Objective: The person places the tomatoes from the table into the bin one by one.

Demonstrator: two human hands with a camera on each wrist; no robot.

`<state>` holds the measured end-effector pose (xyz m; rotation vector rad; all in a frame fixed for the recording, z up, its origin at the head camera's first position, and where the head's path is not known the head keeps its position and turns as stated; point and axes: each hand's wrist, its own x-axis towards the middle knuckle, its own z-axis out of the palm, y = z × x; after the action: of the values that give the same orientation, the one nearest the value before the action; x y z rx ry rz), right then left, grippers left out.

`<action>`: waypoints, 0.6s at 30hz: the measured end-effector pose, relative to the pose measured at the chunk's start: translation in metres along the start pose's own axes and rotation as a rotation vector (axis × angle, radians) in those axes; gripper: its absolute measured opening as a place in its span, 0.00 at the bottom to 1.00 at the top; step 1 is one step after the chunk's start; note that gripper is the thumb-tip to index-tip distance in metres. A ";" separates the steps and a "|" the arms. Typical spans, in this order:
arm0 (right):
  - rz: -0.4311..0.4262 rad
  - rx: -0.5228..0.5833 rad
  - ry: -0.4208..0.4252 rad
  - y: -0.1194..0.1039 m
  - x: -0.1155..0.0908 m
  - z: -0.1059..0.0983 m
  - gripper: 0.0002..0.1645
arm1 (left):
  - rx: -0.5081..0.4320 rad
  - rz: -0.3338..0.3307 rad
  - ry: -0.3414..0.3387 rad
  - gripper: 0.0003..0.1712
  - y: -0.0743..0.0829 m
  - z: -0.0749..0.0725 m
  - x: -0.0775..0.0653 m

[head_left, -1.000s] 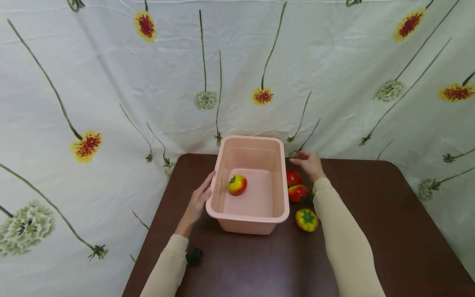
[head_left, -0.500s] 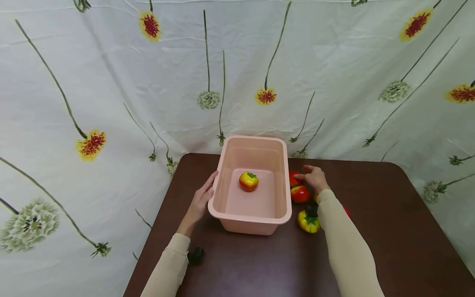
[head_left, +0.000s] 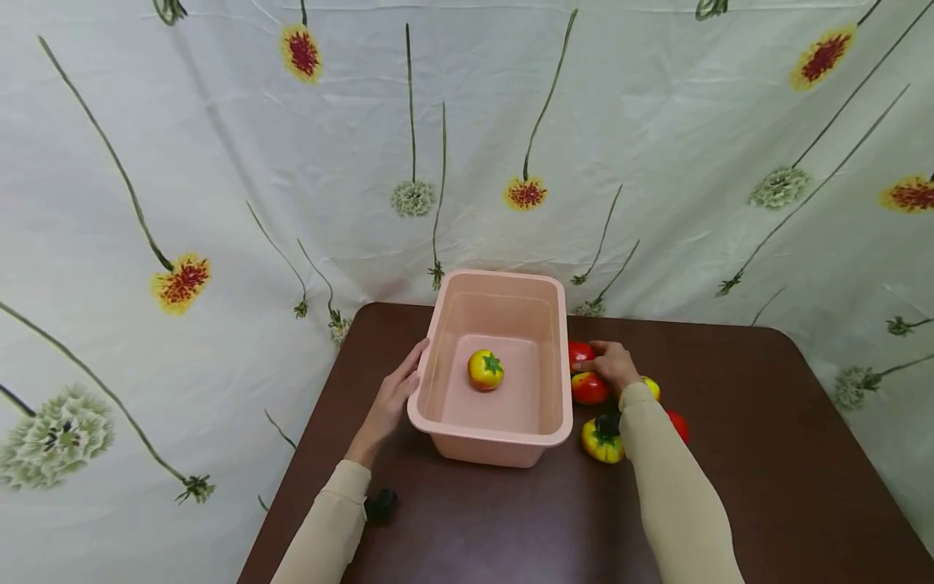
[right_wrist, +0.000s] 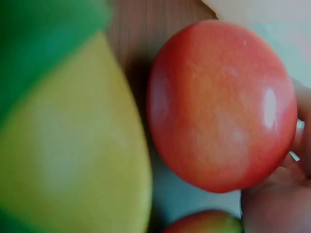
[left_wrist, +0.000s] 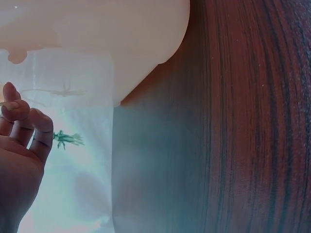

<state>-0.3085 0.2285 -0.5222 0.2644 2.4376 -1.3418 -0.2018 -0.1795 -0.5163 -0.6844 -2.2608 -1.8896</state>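
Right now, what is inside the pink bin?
One yellow fruit with a green top lies on the floor of the pink bin. It covers the spot beneath it, which cannot be seen.

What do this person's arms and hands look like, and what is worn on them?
The left sleeve and right sleeve are long, plain and cream-coloured, reaching the wrists. The left hand and right hand wear no gloves. A small black device shows at each wrist, its details too dark to make out. No cables show.

Beyond the right hand (head_left: 614, 365), we see a pale cloth (head_left: 328, 146) printed with long-stemmed flowers (head_left: 524, 194). Below the left hand (head_left: 387, 405), we see a dark, wood-grained table (head_left: 511, 519).
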 end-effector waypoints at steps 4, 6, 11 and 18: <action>-0.030 -0.066 0.009 0.005 0.004 0.001 0.45 | -0.004 0.013 -0.002 0.31 0.002 0.000 0.000; -0.035 -0.056 0.011 0.007 0.004 0.001 0.44 | -0.007 0.014 0.003 0.31 0.003 0.001 -0.001; -0.021 -0.028 0.026 0.007 0.001 -0.001 0.45 | -0.008 0.007 -0.002 0.30 0.005 0.002 0.000; -0.021 0.008 0.046 0.000 -0.002 -0.011 0.47 | 0.014 0.007 -0.001 0.30 0.002 0.001 0.000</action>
<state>-0.3088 0.2373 -0.5160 0.2751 2.4795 -1.3697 -0.2006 -0.1781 -0.5153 -0.6902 -2.2668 -1.8694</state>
